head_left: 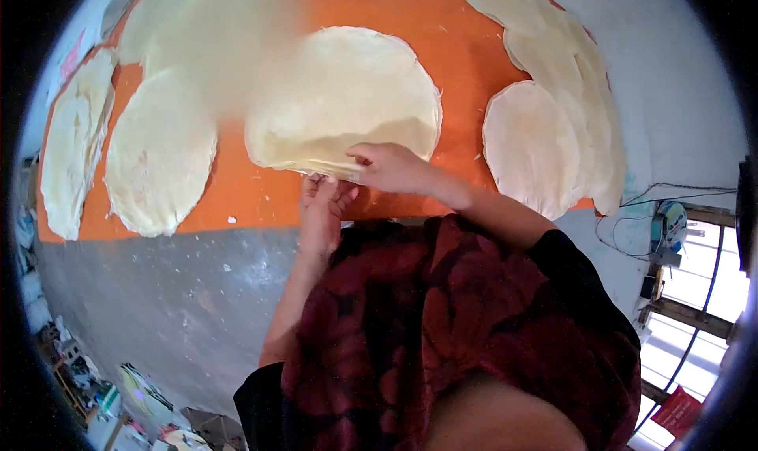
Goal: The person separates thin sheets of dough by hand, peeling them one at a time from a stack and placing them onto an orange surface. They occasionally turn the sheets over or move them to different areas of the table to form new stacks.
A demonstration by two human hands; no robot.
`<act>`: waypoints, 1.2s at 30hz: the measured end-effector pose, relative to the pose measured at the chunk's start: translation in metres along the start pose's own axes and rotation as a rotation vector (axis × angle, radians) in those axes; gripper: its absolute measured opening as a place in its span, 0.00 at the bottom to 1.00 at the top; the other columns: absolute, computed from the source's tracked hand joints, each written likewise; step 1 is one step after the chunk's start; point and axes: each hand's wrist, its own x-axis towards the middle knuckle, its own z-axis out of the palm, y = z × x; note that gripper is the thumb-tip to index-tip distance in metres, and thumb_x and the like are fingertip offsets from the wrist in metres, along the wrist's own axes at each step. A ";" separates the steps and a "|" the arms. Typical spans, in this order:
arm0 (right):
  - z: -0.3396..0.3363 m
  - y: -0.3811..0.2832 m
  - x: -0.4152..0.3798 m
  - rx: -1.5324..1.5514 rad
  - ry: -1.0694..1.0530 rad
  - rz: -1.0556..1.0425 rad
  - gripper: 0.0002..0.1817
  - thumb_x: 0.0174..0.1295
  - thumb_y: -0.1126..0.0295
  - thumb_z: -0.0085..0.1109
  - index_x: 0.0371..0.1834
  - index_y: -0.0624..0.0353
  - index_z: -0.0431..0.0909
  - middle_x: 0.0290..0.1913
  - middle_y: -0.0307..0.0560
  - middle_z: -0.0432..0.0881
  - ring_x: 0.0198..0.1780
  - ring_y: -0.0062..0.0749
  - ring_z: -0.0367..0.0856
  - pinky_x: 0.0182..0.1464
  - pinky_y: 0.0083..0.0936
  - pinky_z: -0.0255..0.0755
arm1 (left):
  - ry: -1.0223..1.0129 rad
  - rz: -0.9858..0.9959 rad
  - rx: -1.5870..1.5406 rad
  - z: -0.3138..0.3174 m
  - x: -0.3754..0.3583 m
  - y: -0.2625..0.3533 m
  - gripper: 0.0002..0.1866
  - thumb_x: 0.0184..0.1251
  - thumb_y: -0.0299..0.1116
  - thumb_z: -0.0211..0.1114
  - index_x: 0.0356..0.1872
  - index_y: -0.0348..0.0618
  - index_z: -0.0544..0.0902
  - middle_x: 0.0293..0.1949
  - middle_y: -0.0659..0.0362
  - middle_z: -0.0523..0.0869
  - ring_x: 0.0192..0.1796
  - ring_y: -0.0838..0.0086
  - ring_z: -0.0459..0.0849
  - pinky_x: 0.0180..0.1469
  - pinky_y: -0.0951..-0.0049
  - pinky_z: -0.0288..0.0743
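Note:
A stack of large, thin, pale round sheets, which look like dough or bean curd skin, lies in front of me with its near edge lifted into several layers. My left hand is palm up below that edge, its fingers curled against the layers. Just to its right, my right hand bends over the same edge, thumb and fingers closed on it. The fingertips of both hands are partly hidden, and my right hand and forearm cast a shadow on the top sheet.
An orange table surface lies under the sheets. More round sheets are at the left, and overlapping ones at the right. A blurred patch covers the upper left. Grey floor shows at the lower left, a barred window at the right.

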 end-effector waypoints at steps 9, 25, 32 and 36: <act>-0.002 0.026 0.010 0.167 -0.070 -0.024 0.15 0.55 0.61 0.53 0.32 0.63 0.77 0.25 0.45 0.77 0.29 0.28 0.74 0.33 0.25 0.68 | 0.068 -0.070 -0.042 -0.029 0.016 -0.002 0.15 0.63 0.37 0.54 0.50 0.49 0.67 0.44 0.59 0.76 0.42 0.71 0.77 0.39 0.70 0.74; 0.023 -0.007 -0.006 -0.137 0.305 -0.241 0.21 0.52 0.65 0.50 0.51 0.57 0.66 0.33 0.55 0.78 0.34 0.47 0.77 0.36 0.35 0.71 | 0.036 0.053 -0.022 -0.026 0.031 -0.005 0.14 0.62 0.26 0.52 0.49 0.40 0.68 0.45 0.54 0.76 0.44 0.68 0.78 0.43 0.68 0.75; 0.017 -0.011 0.000 -0.222 0.157 -0.139 0.21 0.52 0.63 0.51 0.50 0.56 0.65 0.35 0.53 0.78 0.35 0.47 0.77 0.36 0.37 0.71 | 0.247 0.027 -0.039 -0.022 0.041 -0.010 0.15 0.59 0.24 0.55 0.47 0.35 0.69 0.42 0.54 0.77 0.42 0.69 0.78 0.42 0.71 0.74; 0.023 -0.017 -0.003 -0.293 0.280 -0.203 0.18 0.53 0.63 0.51 0.46 0.57 0.69 0.31 0.53 0.78 0.35 0.47 0.77 0.36 0.37 0.70 | 0.309 0.044 0.080 -0.020 0.045 -0.012 0.15 0.59 0.24 0.56 0.47 0.35 0.69 0.43 0.54 0.77 0.43 0.69 0.77 0.44 0.70 0.74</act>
